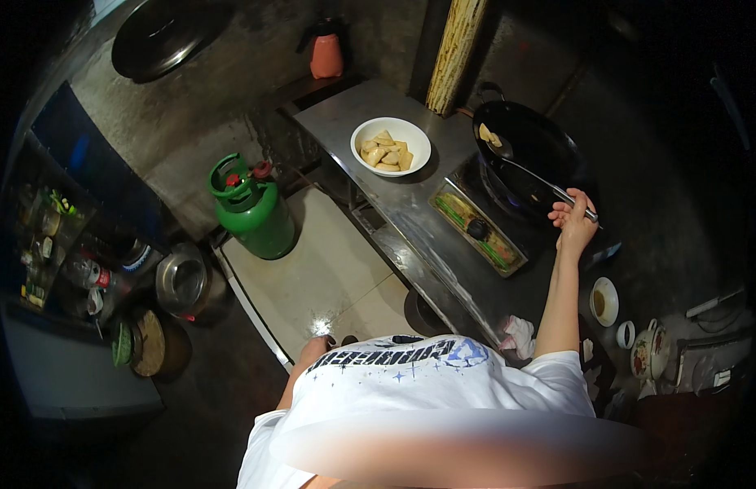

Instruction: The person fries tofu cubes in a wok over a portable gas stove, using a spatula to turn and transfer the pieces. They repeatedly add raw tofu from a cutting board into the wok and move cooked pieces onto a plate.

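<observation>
My right hand grips the handle of a long metal ladle. Its bowl end rests inside a black wok, beside a few pale yellow food pieces. The wok sits tilted over a gas stove, whose front panel carries a black knob. To the wok's left, a white bowl holds several similar food pieces. My left hand hangs low by my waist, mostly hidden by my shirt, so its fingers cannot be made out.
The steel counter runs diagonally under bowl and stove. A green gas cylinder stands on pale tiles left of it. A wooden post rises behind the counter. At right are a cloth, a small bowl and a floral enamel pot.
</observation>
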`<state>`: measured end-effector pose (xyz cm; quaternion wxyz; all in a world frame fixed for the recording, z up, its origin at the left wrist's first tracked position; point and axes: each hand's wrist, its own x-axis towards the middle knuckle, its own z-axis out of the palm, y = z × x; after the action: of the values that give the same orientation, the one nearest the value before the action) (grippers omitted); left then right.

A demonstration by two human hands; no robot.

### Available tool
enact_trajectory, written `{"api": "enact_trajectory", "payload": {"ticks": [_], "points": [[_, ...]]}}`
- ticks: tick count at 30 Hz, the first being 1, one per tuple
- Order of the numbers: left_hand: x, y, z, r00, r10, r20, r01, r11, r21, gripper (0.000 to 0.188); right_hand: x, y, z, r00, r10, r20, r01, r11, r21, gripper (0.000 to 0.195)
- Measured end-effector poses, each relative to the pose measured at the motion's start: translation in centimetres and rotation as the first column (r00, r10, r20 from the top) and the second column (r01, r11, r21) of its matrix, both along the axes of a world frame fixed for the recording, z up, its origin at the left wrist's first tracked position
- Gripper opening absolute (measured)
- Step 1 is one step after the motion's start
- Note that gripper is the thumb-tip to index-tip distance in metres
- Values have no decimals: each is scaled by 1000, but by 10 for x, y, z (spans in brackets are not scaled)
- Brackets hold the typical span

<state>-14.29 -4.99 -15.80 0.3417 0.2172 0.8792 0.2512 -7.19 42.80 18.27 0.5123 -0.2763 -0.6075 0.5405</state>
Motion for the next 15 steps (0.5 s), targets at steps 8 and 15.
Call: {"api": "enact_trajectory", "payload": {"ticks": [8, 15], "points": [[1, -4, 19, 998, 55, -2, -55, 998, 13, 27, -14, -27, 36, 995, 101, -21, -96, 982, 162, 29], [6, -15, 18, 993, 113, 16, -114, 992, 62, 25, -58, -63, 38, 979, 203, -6, -201, 975, 97, 26]]}}
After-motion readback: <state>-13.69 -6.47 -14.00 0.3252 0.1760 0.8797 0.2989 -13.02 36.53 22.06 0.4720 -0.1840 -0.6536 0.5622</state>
